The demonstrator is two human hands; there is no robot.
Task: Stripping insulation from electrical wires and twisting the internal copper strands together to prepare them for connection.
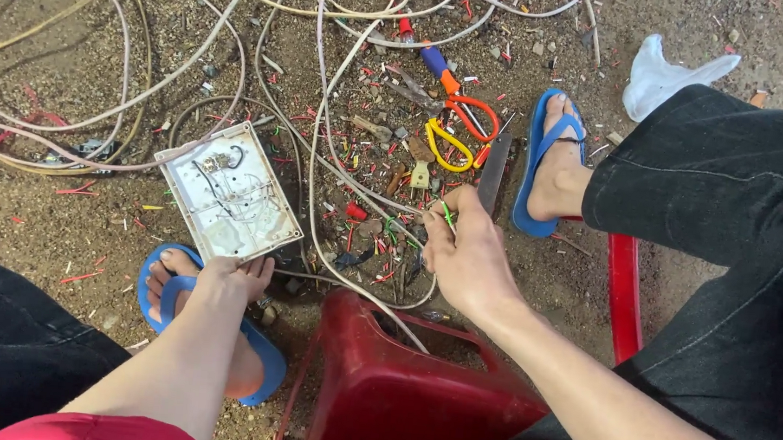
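Left hand (236, 278) grips white panel (229, 192); right hand (465, 254) pinches green wire (448, 216).

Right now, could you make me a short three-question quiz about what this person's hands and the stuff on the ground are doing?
1. True or false: the left hand touches the white panel.
2. What does the right hand pinch? A) a green wire B) the scissors C) the plug
3. Fill in: both feet wear blue ____.

Key
1. True: its fingers rest at the panel's near edge.
2. A: the scissors and plug lie on the ground beyond the hand.
3. Sandals.
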